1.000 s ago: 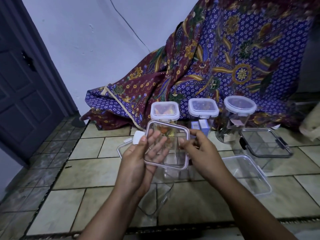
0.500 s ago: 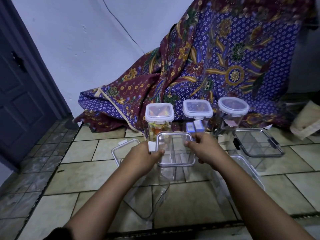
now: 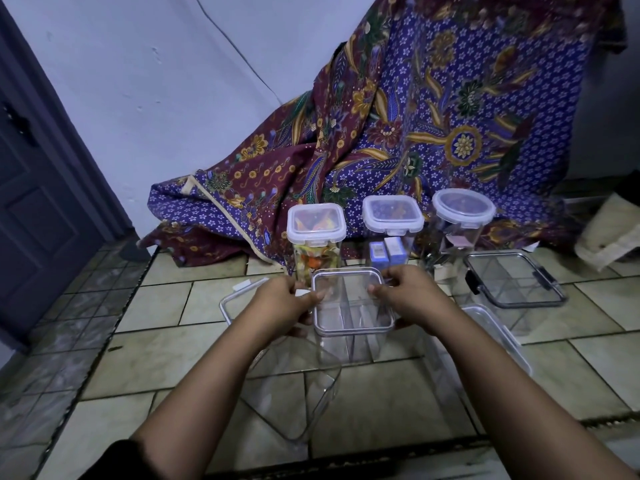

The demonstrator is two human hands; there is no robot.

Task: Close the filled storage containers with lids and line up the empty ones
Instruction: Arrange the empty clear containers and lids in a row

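Clear plastic on pale tile (image 3: 156,306) makes much here hard to read. The walls of the tall clear container (image 3: 349,344) at centre show only faint upright lines, and whether anything sits inside cannot be told. The clear lid (image 3: 351,301) lies flat on its mouth, and the fingertips of both hands are hidden past the lid's edges. The left hand (image 3: 287,303) curls round the lid's left edge, thumb on top beside a small white tab (image 3: 302,292). The right hand (image 3: 407,296) grips the right edge the same way. Both forearms are cut off at the bottom of the view.

Just left of the tall clear container, nearer the person, a tilted open box (image 3: 294,389) lies empty, its far rim hidden behind the left hand. Just right of the container, a second open tub (image 3: 498,344) is partly covered by the right forearm. Behind the container stand three lidded ones: an orange-filled jar (image 3: 316,252), a blue-packet container (image 3: 387,252) and a round-lidded jar (image 3: 462,220) whose contents are unclear. Behind and to the right, a dark-rimmed box (image 3: 512,282) with its lid on shows dividers and nothing else
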